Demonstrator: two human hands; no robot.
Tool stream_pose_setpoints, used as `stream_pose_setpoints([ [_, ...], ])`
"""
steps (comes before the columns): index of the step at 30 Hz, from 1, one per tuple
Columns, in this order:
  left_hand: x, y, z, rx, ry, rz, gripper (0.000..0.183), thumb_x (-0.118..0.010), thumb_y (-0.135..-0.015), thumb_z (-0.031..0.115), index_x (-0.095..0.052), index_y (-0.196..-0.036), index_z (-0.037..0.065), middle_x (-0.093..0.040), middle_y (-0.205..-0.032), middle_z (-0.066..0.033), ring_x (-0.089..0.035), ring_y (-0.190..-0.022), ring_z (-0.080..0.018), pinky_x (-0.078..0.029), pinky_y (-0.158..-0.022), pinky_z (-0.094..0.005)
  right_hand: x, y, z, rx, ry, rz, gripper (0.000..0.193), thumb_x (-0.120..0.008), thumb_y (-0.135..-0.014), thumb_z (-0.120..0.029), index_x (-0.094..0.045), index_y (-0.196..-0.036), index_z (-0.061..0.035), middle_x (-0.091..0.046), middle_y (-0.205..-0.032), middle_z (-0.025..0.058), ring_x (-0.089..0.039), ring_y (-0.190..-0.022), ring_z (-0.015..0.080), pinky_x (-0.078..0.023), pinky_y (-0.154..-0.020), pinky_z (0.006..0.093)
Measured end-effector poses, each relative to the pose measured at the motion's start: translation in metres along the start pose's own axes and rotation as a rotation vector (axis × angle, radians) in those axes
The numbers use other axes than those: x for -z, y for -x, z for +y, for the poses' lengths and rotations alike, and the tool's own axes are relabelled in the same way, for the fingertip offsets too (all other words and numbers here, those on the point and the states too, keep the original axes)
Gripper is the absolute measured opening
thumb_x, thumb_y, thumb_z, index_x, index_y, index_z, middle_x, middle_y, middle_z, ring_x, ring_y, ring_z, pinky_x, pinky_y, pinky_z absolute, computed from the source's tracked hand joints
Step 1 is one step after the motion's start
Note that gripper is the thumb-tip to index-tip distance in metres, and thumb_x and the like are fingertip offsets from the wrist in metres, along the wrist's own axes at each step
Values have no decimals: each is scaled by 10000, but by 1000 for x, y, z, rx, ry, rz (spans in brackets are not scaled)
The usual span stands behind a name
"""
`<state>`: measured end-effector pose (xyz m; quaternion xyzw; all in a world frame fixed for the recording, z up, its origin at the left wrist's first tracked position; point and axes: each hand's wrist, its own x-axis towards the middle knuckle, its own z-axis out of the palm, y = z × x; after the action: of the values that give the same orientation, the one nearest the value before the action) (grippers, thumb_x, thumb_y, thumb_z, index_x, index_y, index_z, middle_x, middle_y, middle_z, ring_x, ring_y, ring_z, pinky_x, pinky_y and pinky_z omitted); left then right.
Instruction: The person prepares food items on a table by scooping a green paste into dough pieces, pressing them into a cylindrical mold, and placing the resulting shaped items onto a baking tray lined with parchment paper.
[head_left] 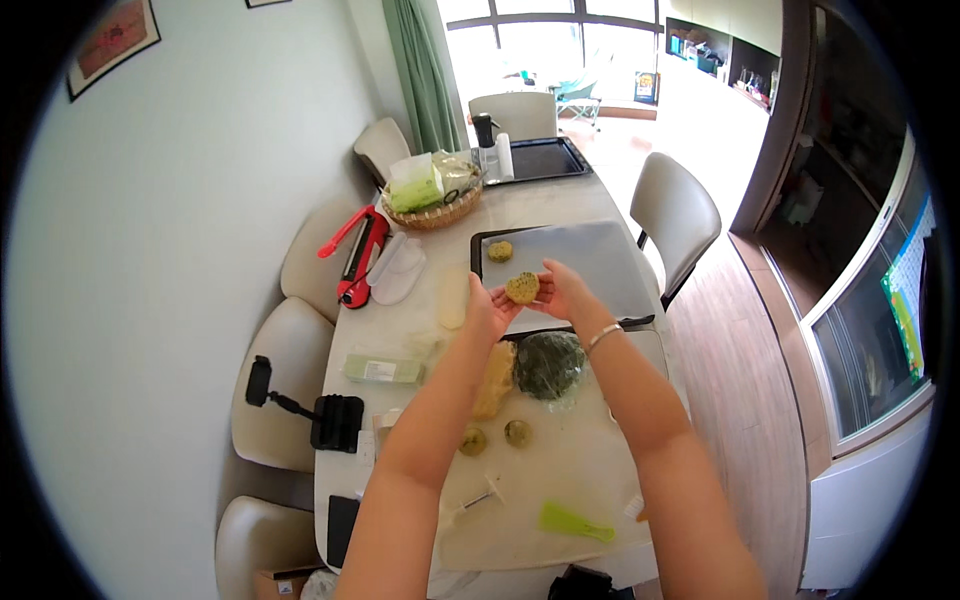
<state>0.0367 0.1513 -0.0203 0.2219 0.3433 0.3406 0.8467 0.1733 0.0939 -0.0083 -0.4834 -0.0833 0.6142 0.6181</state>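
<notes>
Holding a round cake [522, 288] between left grip [490, 309] and right grip [566, 291], clamped at edge from both sides; above lined tray [610, 265], near and right of second cake [500, 251].

- You have two round patterned cakes [522, 288].
- You have two speckled balls [517, 433].
- You have one yellow lump [494, 385] and one dark green lump [550, 365].
- You have two black trays [548, 158].
- You face six pale chairs [675, 212].
- You have one wicker basket [437, 215] and one green scraper [575, 522].
</notes>
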Motion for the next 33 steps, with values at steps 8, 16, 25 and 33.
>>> stream_pose_setpoints([
  [8, 35, -103, 6, -27, 52, 150, 998, -244, -862, 733, -301, -1296, -164, -415, -1302, -274, -422, -1229, -365, -316, -1068, -473, 4, -111, 11, -75, -26, 120, 588, -319, -968, -432, -457, -1195, 92, -536, -1194, 231, -538, -1075, 353, -393, -972, 491],
  [16, 29, -138, -6, -99, -57, 207, 964, -262, -864, 731, -356, -1240, -151, -458, -1236, -225, -464, -1161, -324, -352, -1022, -448, 18, -158, 22, 10, 242, 203, 522, -336, -927, -385, -482, -1168, 55, -568, -1122, 216, -572, -995, 352, -473, -845, 519],
  [25, 15, -146, -5, -166, -254, 359, 799, -299, -899, 677, -425, -1195, -55, -503, -1145, -142, -483, -1063, -234, -385, -933, -372, 15, -169, 15, 24, 450, 247, 513, -380, -884, -400, -439, -1202, -2, -555, -1085, 231, -609, -861, 403, -505, -659, 520],
  [33, 12, -124, -2, -144, -369, 291, 892, -277, -885, 696, -382, -1318, -77, -434, -1345, -171, -427, -1220, -283, -326, -1018, -396, 1, -157, 12, 46, 568, 350, 520, -390, -890, -449, -479, -1161, -14, -574, -1059, 192, -594, -860, 363, -465, -715, 540],
])
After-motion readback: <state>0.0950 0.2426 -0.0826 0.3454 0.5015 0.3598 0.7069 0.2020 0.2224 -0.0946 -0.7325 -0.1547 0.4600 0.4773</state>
